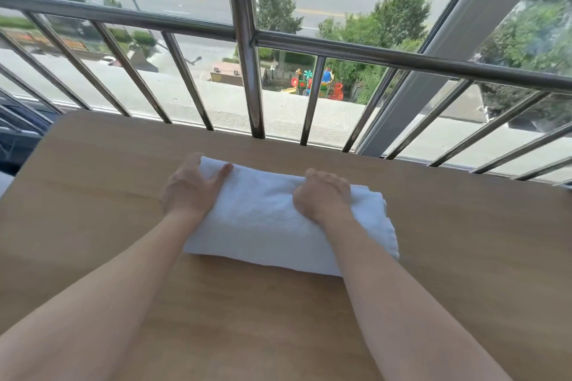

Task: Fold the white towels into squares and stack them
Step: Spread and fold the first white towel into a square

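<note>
A white towel (263,216), folded into a thick oblong with layered edges showing at its right end, lies on the wooden table (93,195) in the middle of the view. My left hand (192,185) lies on the towel's far left corner with its fingers around that edge and its thumb on top. My right hand (322,195) rests on the towel right of centre, fingers curled down over the far edge. Whether either hand pinches the cloth is hidden.
A steel railing (247,40) with slanted bars stands right behind the table's far edge, in front of a window looking down on a street and a playground. Bare tabletop lies on both sides of the towel and in front of it.
</note>
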